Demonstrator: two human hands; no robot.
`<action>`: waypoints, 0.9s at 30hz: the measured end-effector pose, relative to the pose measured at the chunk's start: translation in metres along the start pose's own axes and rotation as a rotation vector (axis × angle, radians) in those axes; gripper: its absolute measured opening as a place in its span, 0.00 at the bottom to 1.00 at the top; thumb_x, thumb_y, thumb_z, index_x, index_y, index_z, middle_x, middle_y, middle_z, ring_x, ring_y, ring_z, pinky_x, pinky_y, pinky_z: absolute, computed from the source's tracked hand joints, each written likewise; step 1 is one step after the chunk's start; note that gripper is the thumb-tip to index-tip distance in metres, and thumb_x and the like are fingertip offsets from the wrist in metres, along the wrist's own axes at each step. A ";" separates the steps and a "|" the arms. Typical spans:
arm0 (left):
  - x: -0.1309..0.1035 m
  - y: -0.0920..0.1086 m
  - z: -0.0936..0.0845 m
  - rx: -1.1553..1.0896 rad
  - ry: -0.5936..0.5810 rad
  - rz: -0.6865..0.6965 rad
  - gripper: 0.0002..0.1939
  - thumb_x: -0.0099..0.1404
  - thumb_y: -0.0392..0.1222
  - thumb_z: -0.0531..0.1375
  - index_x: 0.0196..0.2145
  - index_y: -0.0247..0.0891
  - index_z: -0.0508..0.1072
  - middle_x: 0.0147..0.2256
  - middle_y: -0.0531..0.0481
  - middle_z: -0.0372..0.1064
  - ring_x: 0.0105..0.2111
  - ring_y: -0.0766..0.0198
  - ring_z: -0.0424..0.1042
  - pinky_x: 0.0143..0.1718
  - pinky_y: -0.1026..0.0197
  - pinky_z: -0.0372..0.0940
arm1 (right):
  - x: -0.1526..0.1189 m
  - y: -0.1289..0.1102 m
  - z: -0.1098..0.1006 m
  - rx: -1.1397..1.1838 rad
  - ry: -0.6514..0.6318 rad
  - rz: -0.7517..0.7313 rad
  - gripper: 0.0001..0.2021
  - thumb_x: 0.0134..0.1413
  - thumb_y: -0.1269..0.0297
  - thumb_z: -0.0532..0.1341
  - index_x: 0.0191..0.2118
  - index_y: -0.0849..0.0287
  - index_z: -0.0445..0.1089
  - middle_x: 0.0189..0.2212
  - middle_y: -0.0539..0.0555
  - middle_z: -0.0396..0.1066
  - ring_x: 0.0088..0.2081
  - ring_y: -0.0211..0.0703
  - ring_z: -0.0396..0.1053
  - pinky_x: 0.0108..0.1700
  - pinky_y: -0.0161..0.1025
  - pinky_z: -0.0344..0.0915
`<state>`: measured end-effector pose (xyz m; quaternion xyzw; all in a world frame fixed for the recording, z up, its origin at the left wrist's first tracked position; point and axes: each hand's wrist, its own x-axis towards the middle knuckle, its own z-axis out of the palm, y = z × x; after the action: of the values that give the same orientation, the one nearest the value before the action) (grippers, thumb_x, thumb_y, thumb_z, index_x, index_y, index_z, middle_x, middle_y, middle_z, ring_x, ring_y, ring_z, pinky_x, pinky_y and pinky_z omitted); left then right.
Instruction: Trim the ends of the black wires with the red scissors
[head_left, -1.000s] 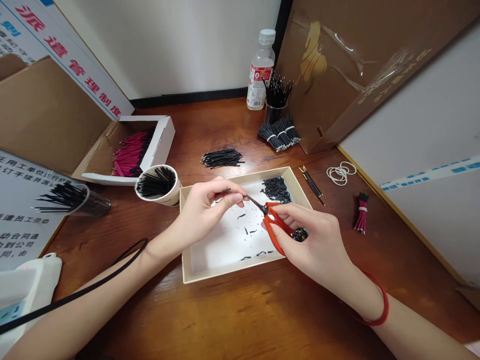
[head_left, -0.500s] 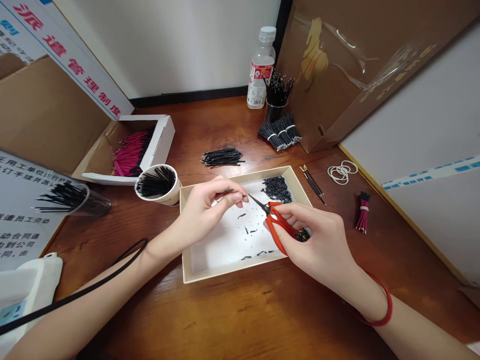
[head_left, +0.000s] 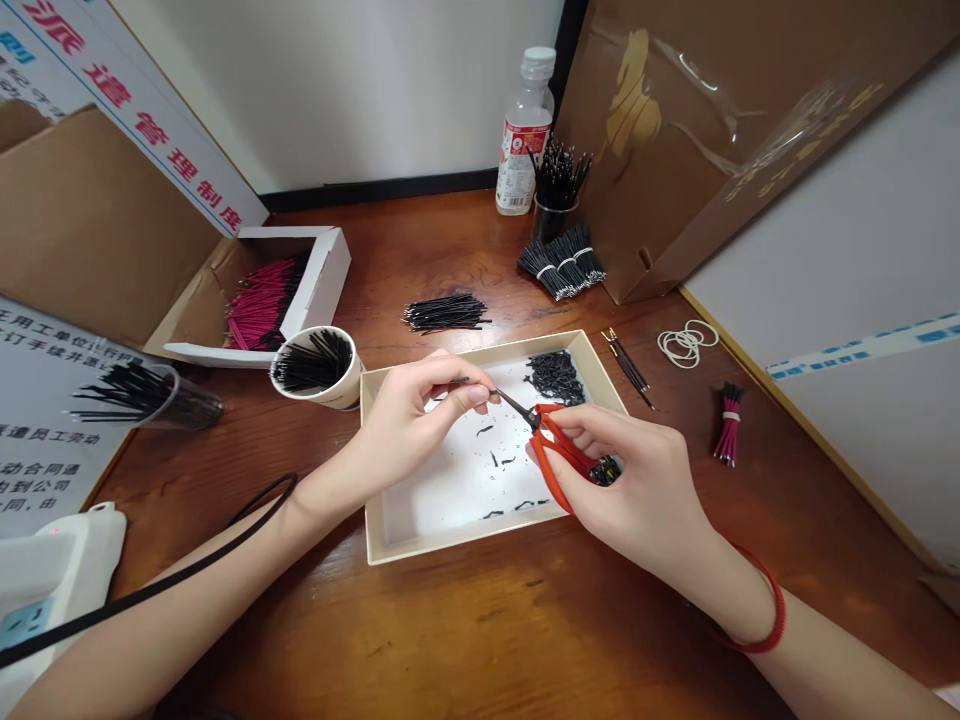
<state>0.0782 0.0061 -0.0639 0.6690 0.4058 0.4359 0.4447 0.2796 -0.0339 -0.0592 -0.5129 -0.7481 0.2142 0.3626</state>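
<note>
My left hand (head_left: 420, 410) pinches a thin black wire over the shallow cream box (head_left: 373, 530); only a short part of the wire shows between the fingertips. My right hand (head_left: 637, 480) is wrapped round the red-handled scissors (head_left: 553, 465), whose dark blades point left and meet the wire's end at my left fingertips. Inside the box lie a pile of short black pieces (head_left: 555, 378) at the back right, small scattered scraps (head_left: 502, 461) on the white bottom, and a dark and yellow heap (head_left: 604, 470) partly hidden by my right hand.
Black wires (head_left: 446, 312) lie behind the box. To the left stand a paper cup (head_left: 346, 385), a clear cup (head_left: 184, 400) and a white carton (head_left: 322, 285). Bundled wires (head_left: 562, 265) and a bottle (head_left: 523, 150) are behind; rubber bands (head_left: 686, 345) and a pink bundle (head_left: 727, 425) sit right.
The scissor blades have moved slightly left and now touch the wire's end at my left fingertips. Both hands keep nearly the same place, and the view has shifted a little.
</note>
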 end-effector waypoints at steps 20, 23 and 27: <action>0.001 -0.002 0.001 -0.083 0.110 -0.044 0.06 0.64 0.39 0.62 0.31 0.35 0.74 0.25 0.51 0.72 0.27 0.68 0.70 0.29 0.65 0.63 | 0.037 0.014 -0.020 -0.306 -0.249 0.053 0.07 0.49 0.64 0.62 0.24 0.58 0.68 0.16 0.47 0.65 0.18 0.35 0.60 0.23 0.36 0.55; 0.002 -0.001 0.001 -0.144 0.116 -0.058 0.06 0.64 0.40 0.61 0.31 0.35 0.72 0.25 0.52 0.70 0.27 0.68 0.71 0.30 0.65 0.65 | 0.052 0.013 -0.015 -0.570 -0.367 0.038 0.11 0.48 0.61 0.60 0.20 0.57 0.64 0.15 0.50 0.63 0.18 0.37 0.57 0.22 0.37 0.49; 0.003 0.000 0.000 -0.162 0.108 -0.064 0.07 0.65 0.41 0.60 0.31 0.36 0.69 0.24 0.53 0.69 0.26 0.68 0.71 0.29 0.65 0.64 | 0.062 0.009 -0.007 -0.745 -0.474 0.004 0.12 0.48 0.62 0.59 0.18 0.57 0.60 0.14 0.50 0.59 0.17 0.37 0.53 0.21 0.38 0.44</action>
<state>0.0792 0.0086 -0.0636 0.5930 0.4137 0.4885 0.4884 0.2770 0.0264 -0.0409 -0.5466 -0.8358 0.0423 -0.0290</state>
